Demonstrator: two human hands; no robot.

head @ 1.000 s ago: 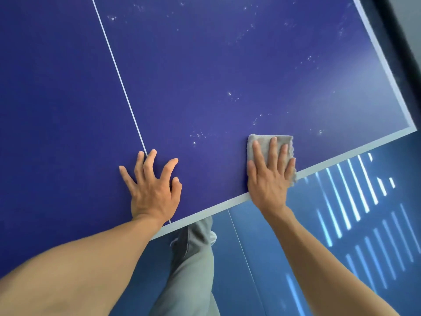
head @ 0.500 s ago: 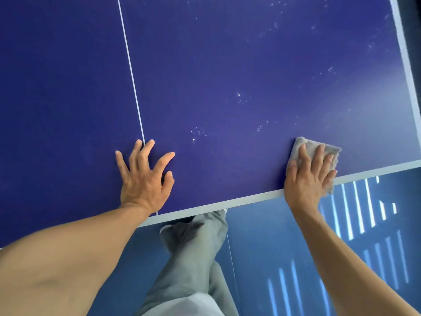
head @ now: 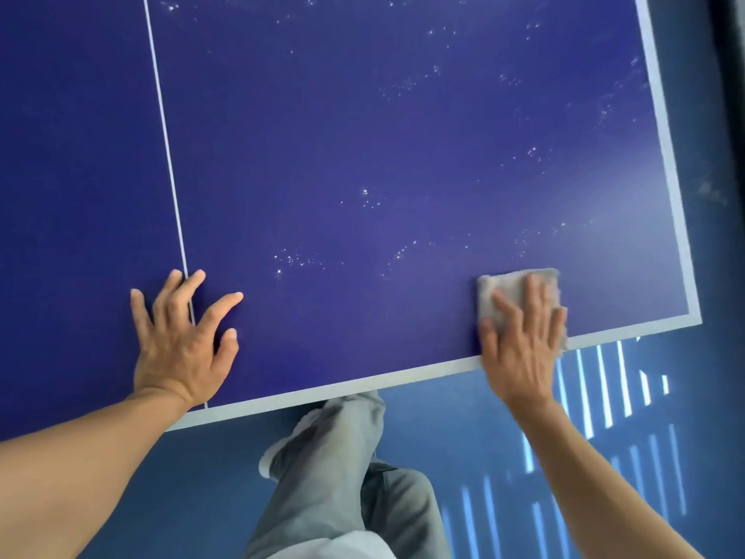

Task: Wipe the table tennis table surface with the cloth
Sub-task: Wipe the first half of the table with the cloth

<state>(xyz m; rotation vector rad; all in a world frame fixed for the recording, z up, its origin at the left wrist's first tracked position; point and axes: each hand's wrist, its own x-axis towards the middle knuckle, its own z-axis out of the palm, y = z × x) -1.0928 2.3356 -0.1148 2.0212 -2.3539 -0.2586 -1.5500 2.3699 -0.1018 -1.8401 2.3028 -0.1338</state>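
Note:
The dark blue table tennis table (head: 363, 135) fills the upper view, with a white centre line and white edge stripes. Small white specks lie scattered over its right half. A folded grey cloth (head: 504, 288) lies flat near the table's near edge, toward the right corner. My right hand (head: 522, 340) presses it down with straight fingers spread over it. My left hand (head: 181, 340) rests flat on the table across the centre line, fingers spread, holding nothing.
Below the near edge lies a blue floor (head: 463, 429) with bright stripes of light at the right. My legs in grey trousers (head: 334, 470) stand under the table edge. A dark strip (head: 729, 115) runs past the table's right side.
My right hand has slid the cloth rightward along the near edge, toward the right corner. My left hand has stayed planted on the centre line.

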